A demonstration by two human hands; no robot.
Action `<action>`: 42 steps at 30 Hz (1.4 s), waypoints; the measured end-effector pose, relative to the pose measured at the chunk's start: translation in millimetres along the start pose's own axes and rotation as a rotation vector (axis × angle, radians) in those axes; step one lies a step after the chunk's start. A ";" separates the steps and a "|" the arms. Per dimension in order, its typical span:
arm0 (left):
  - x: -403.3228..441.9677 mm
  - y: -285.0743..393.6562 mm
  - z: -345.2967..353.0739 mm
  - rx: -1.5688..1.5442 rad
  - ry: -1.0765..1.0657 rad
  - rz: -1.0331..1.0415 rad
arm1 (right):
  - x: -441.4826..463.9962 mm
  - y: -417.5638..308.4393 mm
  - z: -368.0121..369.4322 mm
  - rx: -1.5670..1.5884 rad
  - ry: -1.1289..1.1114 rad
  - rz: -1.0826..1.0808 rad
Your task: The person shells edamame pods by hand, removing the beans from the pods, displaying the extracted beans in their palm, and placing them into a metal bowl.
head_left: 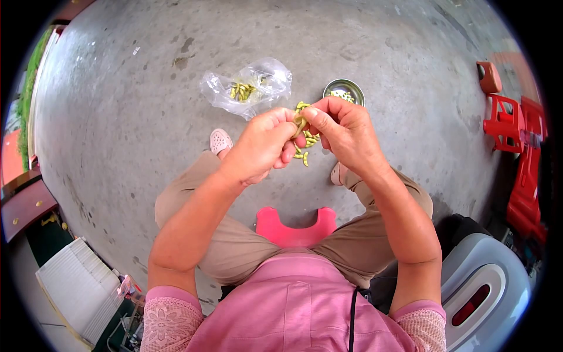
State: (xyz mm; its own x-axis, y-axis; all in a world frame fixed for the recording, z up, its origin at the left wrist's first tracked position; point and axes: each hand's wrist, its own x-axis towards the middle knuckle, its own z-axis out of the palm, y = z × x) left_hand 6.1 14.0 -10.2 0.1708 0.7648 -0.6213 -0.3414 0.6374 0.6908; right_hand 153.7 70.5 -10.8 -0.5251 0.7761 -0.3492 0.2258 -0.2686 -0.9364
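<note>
Both my hands meet in front of me over the floor. My left hand point(267, 141) pinches a green pod point(299, 122) between thumb and fingers. The fingertips of my right hand point(346, 128) are closed on the same pod from the other side. Below and behind the hands, loose green pods point(311, 139) lie on the floor, partly hidden by my fingers. Just beyond my right hand stands a round metal bowl point(359, 91) with pale green beans point(342, 94) in it. Farther left, a clear plastic bag point(272, 76) holds more pods point(241, 91).
Under me is a pink stool point(293, 234), between my knees. My feet in light shoes point(220, 141) rest on the grey concrete floor point(158, 117). Red plastic stools point(505, 123) stand at the right, a grey-blue plastic object point(487, 276) at the lower right, white panels point(79, 287) at the lower left.
</note>
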 end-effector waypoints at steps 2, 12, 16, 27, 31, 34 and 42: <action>0.9 -0.7 -2.7 -0.078 -0.045 -0.008 | 0.1 -0.1 0.1 0.019 0.006 0.003; 8.8 3.7 -14.9 -0.319 -0.161 0.026 | 12.4 8.1 -14.3 0.371 0.160 -0.003; 7.4 12.8 -18.5 -0.379 -0.196 0.042 | 13.6 12.1 -16.5 0.375 0.166 0.008; 1.5 38.5 -49.3 -0.305 -0.147 0.383 | 32.4 79.9 -13.6 0.097 0.200 0.106; -7.0 51.5 -73.0 -0.463 -0.063 0.532 | 6.9 127.9 7.6 0.066 0.188 0.292; -16.2 51.8 -87.7 -0.548 -0.002 0.577 | -11.3 145.2 35.6 0.177 0.148 0.426; -20.1 54.1 -76.3 -0.667 0.118 0.577 | 26.6 164.6 88.7 0.473 0.207 0.426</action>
State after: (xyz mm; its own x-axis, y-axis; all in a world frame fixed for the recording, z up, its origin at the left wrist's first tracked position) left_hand -86.4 25.9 11.4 -0.2777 0.9118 -0.3026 -0.8187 -0.0598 0.5711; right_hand 104.1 -3.7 -177.3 -0.2905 0.6280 -0.7220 -0.0309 -0.7603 -0.6489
